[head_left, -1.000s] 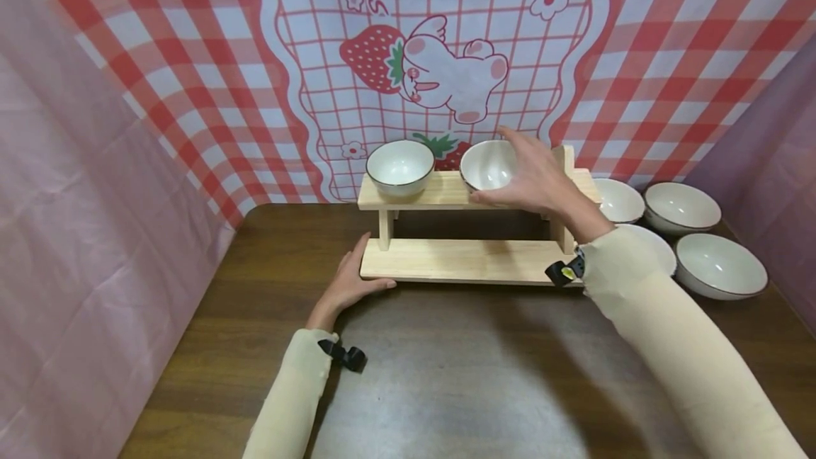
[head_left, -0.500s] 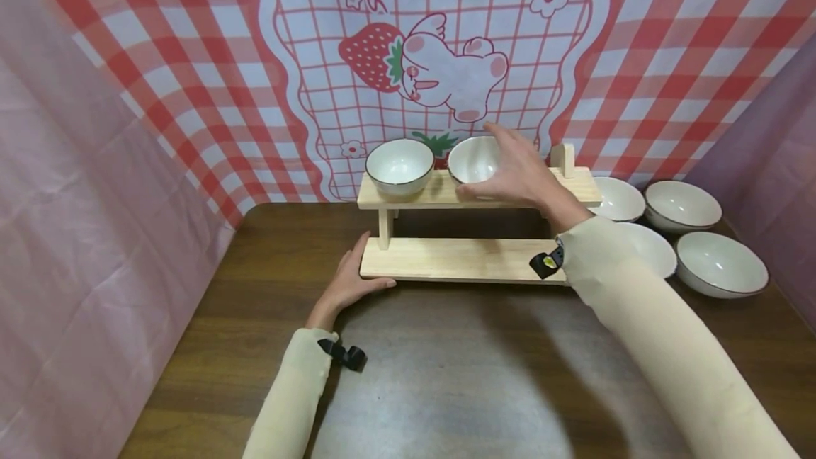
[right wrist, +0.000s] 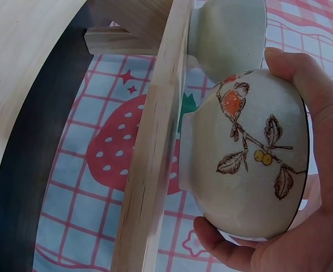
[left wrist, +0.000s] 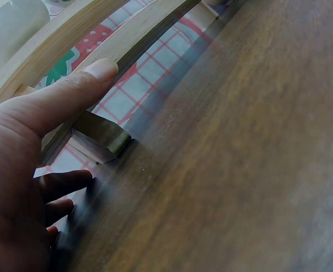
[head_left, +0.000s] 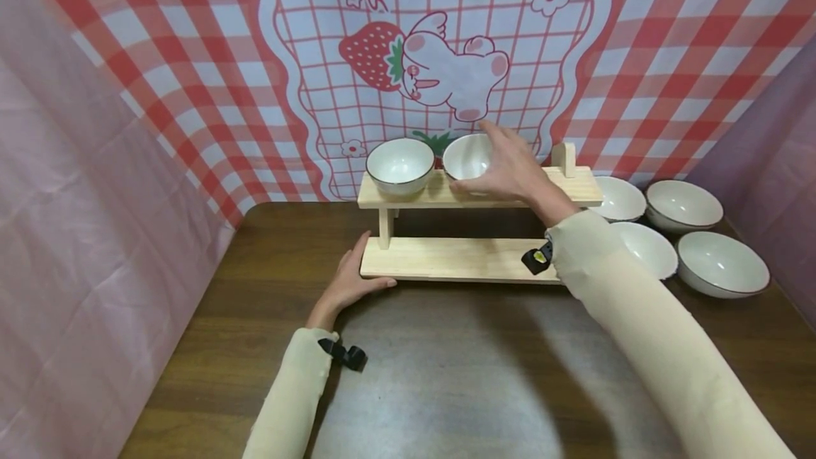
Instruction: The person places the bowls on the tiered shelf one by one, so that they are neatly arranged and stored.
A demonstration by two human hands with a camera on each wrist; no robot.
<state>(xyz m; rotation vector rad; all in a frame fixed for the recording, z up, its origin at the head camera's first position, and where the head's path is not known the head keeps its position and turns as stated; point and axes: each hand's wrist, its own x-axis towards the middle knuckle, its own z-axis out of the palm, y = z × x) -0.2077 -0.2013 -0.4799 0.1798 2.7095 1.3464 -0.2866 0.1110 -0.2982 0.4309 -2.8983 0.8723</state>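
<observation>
A two-tier light wooden stand [head_left: 446,258] stands at the back of the table. My left hand [head_left: 347,282] grips the left end of its lower board, thumb [left wrist: 101,71] along the front edge. On the upper board sits a white bowl with a dark rim [head_left: 400,167], toward the left. Just right of it, my right hand [head_left: 506,165] holds a second bowl [head_left: 467,154] by its rim, thumb and fingers on opposite sides. In the right wrist view this bowl [right wrist: 251,153] shows a bird-and-branch pattern, and its foot is right at the board.
Several more white bowls [head_left: 720,264] stand on the table right of the stand, one partly behind my right sleeve. A red-and-white strawberry cloth [head_left: 459,83] hangs directly behind. The brown wooden table [head_left: 408,374] extends in front; pink curtains [head_left: 76,232] border the sides.
My right hand has moved left along the upper board with its bowl, bringing it close beside the other bowl. The left hand has stayed in place on the stand.
</observation>
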